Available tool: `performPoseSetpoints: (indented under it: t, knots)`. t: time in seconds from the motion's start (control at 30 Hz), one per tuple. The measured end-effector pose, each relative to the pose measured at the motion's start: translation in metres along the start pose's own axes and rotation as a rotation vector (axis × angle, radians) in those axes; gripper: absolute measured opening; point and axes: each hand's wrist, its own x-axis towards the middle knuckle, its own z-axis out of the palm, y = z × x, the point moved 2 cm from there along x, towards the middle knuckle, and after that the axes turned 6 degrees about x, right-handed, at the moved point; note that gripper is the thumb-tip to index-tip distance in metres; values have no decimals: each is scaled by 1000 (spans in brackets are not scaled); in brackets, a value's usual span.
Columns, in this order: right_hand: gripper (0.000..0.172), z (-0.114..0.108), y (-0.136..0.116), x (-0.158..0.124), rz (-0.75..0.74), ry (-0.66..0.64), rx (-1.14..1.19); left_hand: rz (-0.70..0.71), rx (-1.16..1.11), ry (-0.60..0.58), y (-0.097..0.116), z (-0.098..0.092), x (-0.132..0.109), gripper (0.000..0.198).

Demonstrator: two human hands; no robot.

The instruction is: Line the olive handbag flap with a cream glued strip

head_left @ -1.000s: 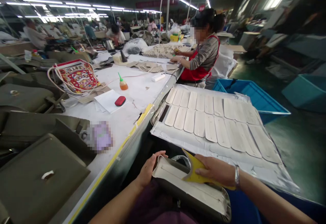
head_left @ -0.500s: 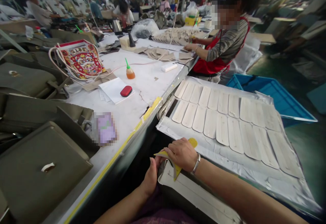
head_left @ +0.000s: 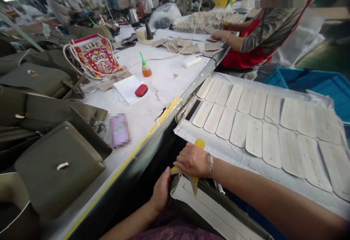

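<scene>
My right hand (head_left: 194, 160), with a silver bracelet at the wrist, is closed around a bent yellow, grey-backed flexible piece (head_left: 195, 182). The piece arches over the near end of an olive bag body (head_left: 246, 216) on my lap, whose pale side strip (head_left: 202, 204) faces up. My left hand (head_left: 160, 191) grips that same end, thumb upright beside the yellow piece; its other fingers are mostly hidden. Pale rounded strips (head_left: 237, 129) lie in two rows on a covered board to the right of my hands.
The white worktable (head_left: 164, 87) has a yellow-taped edge at my left. Olive bags (head_left: 60, 170), a red patterned bag (head_left: 97, 56), a glue bottle (head_left: 146, 69) and a red case (head_left: 141, 90) stand on it. A co-worker in a red apron (head_left: 246, 56) sits beyond, near a blue crate (head_left: 308, 83).
The view has tilted down and turned left, so the table and board appear shifted. Both hands keep their hold, and the yellow piece stays bent over the bag's end.
</scene>
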Motion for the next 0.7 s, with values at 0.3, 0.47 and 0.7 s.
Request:
performPoseSetpoints:
  t: [0.3, 0.47, 0.7]
  knots:
    - [42, 2, -3, -11, 151, -138, 38, 420, 423, -51, 0, -6, -4, 54]
    - [44, 1, -9, -23, 323, -160, 49, 173, 286, -244, 36, 5, -5, 49]
    - [35, 7, -15, -49, 320, -111, 161, 84, 201, -417, 48, 12, -9, 46]
